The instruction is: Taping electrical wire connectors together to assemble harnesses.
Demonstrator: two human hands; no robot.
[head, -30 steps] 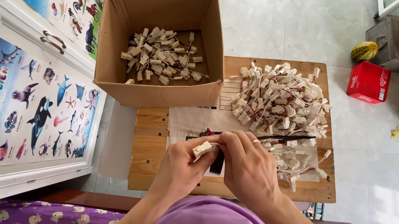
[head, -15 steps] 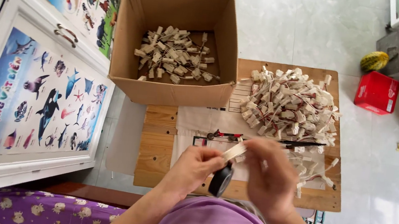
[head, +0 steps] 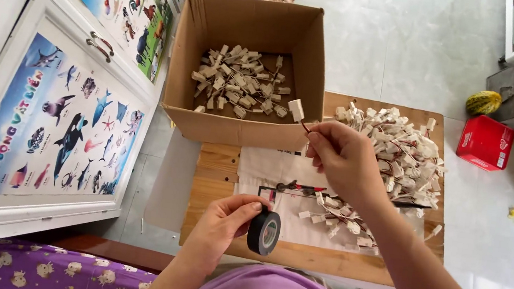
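Right now the right hand (head: 344, 162) is raised above the low wooden bench (head: 219, 192), its grip pinched on the thin wires of a small white connector (head: 296, 109). The connector sticks up and away at about eleven o'clock from the fingertips, its long axis running along that same line, wires at the near end and the blocky plastic head at the far end. It hangs in the air, touching nothing but the fingers, just over the near wall of the open cardboard box (head: 239, 128). The box lies at twelve o'clock from the bench, and the right hand is much the nearer of the two to it.

The left hand (head: 222, 224) sits low at six o'clock, close to the body, its grip closed around a roll of black tape (head: 264, 232) held on edge, with the thumb across the top of the roll. It is well apart from the connector.

The connector looks like a short, pale rectangular plug with red and dark leads trailing from it. Inside the box lies a loose heap of finished connectors (head: 237, 87) of the same kind. At two o'clock on the bench is a larger pile of wired connectors (head: 398, 148), with a smaller scatter on a white cloth (head: 267, 165) nearer the middle. A red box (head: 484, 143) stands on the tiled floor beyond the bench at three o'clock.
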